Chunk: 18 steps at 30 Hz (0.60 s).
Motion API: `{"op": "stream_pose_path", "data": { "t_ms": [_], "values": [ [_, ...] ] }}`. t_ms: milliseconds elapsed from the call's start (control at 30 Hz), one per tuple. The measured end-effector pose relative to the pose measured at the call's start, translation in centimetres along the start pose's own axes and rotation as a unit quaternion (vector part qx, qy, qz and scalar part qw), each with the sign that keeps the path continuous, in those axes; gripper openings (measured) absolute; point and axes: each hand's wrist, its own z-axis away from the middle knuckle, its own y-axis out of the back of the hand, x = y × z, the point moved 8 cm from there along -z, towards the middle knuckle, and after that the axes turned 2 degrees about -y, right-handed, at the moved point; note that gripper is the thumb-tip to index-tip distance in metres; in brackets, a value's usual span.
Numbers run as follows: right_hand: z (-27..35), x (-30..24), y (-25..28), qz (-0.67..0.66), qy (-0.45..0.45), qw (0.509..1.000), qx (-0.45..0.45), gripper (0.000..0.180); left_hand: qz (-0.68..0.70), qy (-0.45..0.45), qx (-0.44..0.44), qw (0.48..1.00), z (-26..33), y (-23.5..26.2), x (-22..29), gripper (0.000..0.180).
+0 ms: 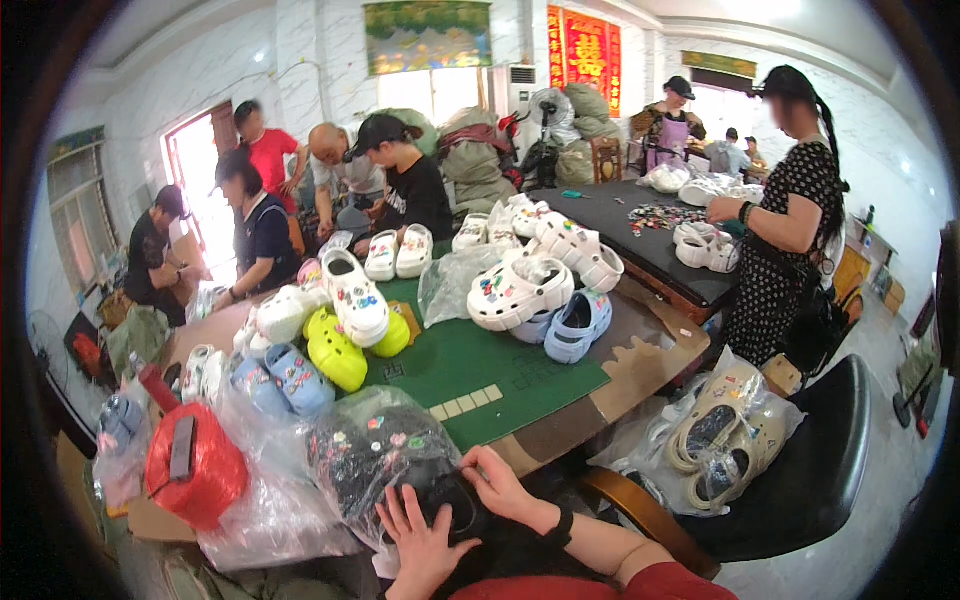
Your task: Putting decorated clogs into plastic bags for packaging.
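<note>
Bottom centre: left hand (425, 540) flat, fingers spread on black clog (440, 500), gripping nothing. Right hand (500, 485) pinches clog's upper edge. Clog partly hidden by hands, clear bag (375, 445).

White clogs (520, 290), a yellow pair (335, 350) and blue ones (578, 325) crowd the green-topped table (470, 365) beside a red bag (195, 465).

Bright daylight interior; strong fisheye distortion.
Overexposure is seen at the doorway (200, 190) upper left and the window (735, 105) upper right. Shadows are soft. Straight edges are bent toward the rim, where a dark vignette is seen. Glare is noted on the plastic bags (270, 500); distant figures are blurred.
</note>
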Motion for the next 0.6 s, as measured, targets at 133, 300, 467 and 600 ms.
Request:
{"op": "stream_pose_path", "data": {
  "t_ms": [133,300,467,600],
  "values": [
    [0.1,-2.4,-0.3,-0.076,-0.021,0.996,-0.034,0.009,0.036,0.028,0.061,0.997,0.3,3.3,-0.3,0.058],
    [-0.2,-5.2,-0.5,-0.095,-0.04,0.991,-0.08,0.011,0.082,0.076,0.077,0.991,-0.1,2.5,-2.8,0.054],
    [0.6,-4.2,0.9,0.015,-0.065,0.996,-0.054,0.011,0.049,0.028,-0.011,0.998,-2.6,1.2,-2.8,0.05],
    [1.8,-1.0,2.9,0.046,-0.125,0.991,-0.022,0.012,0.126,-0.049,-0.025,0.991,-2.7,2.6,-2.5,0.043]
  ]
}}
